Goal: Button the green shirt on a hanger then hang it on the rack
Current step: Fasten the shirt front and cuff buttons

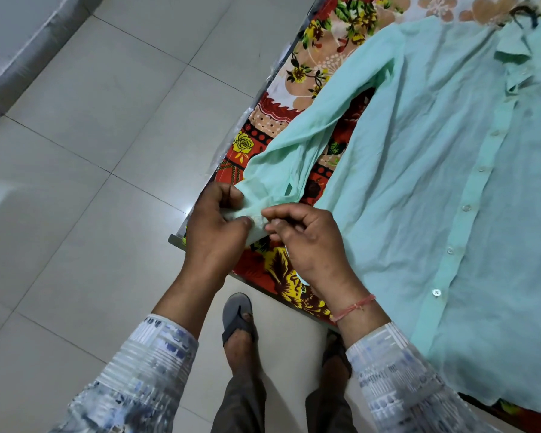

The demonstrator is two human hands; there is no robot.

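A pale green shirt (pixel 419 170) lies spread flat on a table covered with a flowered cloth (pixel 319 48). Its front placket runs down the right side with several white buttons closed. A dark hanger hook (pixel 525 14) sticks out at the collar, top right. The shirt's left sleeve stretches toward the table's near corner. There my left hand (pixel 216 226) and my right hand (pixel 303 239) both pinch the sleeve cuff (pixel 256 220) between fingers and thumbs. The cuff's button is hidden by my fingers.
The table's metal edge (pixel 178 242) runs diagonally from the near corner up to the top. Grey floor tiles (pixel 85 170) fill the left side. My feet in sandals (pixel 238 320) stand just below the table corner. No rack is in view.
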